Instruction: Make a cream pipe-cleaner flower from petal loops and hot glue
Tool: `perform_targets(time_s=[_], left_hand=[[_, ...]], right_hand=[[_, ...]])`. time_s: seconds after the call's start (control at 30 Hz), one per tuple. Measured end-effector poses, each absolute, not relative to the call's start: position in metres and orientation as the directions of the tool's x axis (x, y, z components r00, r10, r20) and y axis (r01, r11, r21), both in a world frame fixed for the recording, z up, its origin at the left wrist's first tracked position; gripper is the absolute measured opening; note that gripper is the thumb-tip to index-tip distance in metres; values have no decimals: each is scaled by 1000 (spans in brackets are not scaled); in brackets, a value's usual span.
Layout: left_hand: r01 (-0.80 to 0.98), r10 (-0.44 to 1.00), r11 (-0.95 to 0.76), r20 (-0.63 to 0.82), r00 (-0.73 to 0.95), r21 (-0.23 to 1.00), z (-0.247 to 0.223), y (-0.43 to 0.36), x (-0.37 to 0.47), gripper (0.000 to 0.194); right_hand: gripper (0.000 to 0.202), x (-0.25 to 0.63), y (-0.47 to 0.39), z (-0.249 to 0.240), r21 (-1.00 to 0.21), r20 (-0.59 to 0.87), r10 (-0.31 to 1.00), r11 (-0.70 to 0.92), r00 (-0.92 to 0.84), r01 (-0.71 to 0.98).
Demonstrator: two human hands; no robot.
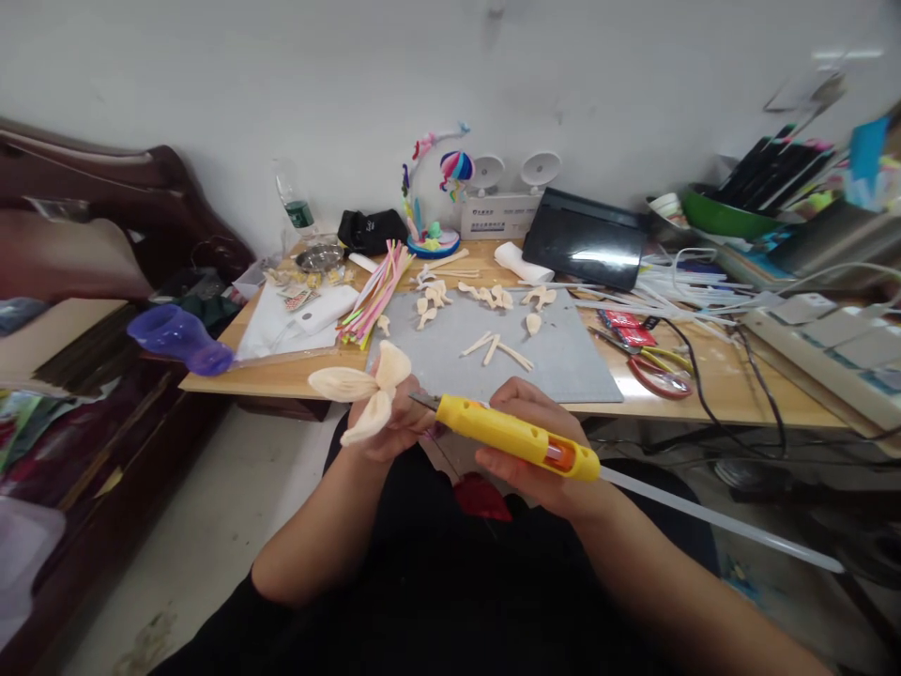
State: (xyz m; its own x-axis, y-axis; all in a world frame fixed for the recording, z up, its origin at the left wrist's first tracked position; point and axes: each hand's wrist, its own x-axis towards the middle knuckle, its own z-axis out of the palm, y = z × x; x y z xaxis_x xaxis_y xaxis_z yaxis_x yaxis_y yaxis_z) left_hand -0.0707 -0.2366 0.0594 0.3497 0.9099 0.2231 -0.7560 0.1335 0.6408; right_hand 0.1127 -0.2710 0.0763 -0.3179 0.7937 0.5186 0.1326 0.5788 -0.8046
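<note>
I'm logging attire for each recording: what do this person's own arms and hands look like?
Both the left hand and right hand are ungloved, and no watch or wristband shows. The left forearm is bare up to a plain black sleeve around the elbow. The right forearm is bare too; its sleeve can't be made out.

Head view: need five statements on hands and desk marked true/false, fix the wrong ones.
1. The right hand holds a yellow glue gun. True.
2. The left hand holds a bottle. False: it holds a cream petal cluster.
3. A pale glue stick juts from the gun's rear. True.
4. The coloured stem bundle lies at the grey mat's right side. False: left side.
5. Several cream pieces lie on the mat. True.
</note>
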Motion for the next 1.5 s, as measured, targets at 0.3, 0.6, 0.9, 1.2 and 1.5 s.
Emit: perform_targets(time_s=[0.3,0.6,0.9,1.2,1.5], left_hand=[[-791,911,140,236,339,596,58,-234,-70,33],[-714,956,143,91,279,685,60,-235,-69,48],[-748,946,139,135,294,649,63,-237,-68,41],[-777,909,156,219,354,609,56,-232,-73,31],[-853,953,125,177,245,507,43,-227,-96,34]], right_hand=[[19,106,-270,73,-752,515,795,599,-321,275],[21,107,-266,72,-726,512,783,614,-354,310],[23,106,-264,75,-718,514,774,624,-370,309],[17,100,-263,83,-748,524,768,622,-368,233],[28,185,-198,24,-993,51,965,20,259,120]])
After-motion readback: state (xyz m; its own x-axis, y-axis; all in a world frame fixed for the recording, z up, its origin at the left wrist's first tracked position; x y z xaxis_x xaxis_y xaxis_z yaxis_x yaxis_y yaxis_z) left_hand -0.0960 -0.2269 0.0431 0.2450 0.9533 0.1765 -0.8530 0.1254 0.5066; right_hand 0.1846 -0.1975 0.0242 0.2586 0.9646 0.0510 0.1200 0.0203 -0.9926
